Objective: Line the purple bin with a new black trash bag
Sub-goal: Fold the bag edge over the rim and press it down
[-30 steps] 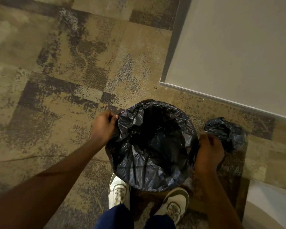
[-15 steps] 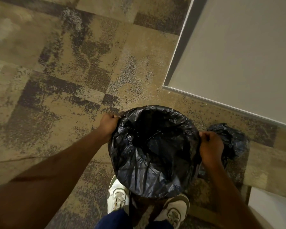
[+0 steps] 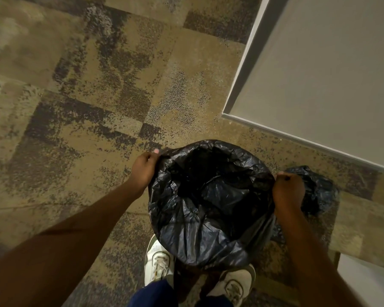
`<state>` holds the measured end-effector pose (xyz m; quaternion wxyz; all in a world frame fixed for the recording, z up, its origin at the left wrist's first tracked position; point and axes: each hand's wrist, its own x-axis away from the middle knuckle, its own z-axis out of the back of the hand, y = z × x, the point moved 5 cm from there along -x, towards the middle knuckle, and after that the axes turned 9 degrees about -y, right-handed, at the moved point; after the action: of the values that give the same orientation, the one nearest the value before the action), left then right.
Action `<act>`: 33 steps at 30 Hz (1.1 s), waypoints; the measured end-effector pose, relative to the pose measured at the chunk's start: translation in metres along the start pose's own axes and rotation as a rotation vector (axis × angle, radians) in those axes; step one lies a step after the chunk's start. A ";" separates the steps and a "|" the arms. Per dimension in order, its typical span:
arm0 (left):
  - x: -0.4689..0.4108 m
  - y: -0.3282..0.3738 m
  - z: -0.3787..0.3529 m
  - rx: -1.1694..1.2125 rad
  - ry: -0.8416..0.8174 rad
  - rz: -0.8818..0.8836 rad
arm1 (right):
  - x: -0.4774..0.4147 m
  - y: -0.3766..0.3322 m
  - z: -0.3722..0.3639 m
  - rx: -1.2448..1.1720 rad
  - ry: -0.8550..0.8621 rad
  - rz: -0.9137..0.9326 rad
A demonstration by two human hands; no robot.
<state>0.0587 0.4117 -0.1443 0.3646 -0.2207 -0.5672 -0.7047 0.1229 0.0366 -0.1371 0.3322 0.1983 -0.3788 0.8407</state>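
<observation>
While both hands pinch the mouth of the black trash bag [image 3: 211, 202] and hold it spread into a wide ring, the film hangs open below the person, its inside a dark crumpled hollow. The left hand [image 3: 144, 168] is closed on the bag's left edge, fingers curled over the plastic with a thumb tip showing on the far side; the right hand [image 3: 288, 189] is fisted on the bag's right edge. Holding opposite sides like this keeps the opening taut and round, which is what it takes to fold the hem over a rim.

As for the purple bin, no purple surface shows anywhere: it is probably under the bag, wrapped by it, but the view from above cannot settle that. By my reading, the bag is seated and the step in hand is drawing the hem down around the rim.

Just right of the bag, beyond the right hand, a second bundle of black plastic [image 3: 315, 187] lies on the patterned carpet [image 3: 98, 96]. Near the bag's closest edge stand two white shoes [image 3: 157, 262]. Up and right of the bag, a pale panel [image 3: 330, 74] with a light trim edge meets the carpet.
</observation>
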 end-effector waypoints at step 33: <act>0.110 -0.088 -0.042 -1.572 -0.182 -0.575 | 0.216 0.066 -0.114 1.241 -0.853 0.616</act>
<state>-0.0740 0.3503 -0.1314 -0.1360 -0.3133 0.0273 -0.9395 -0.0843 0.1804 -0.1165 -0.2573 0.5366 0.0247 0.8032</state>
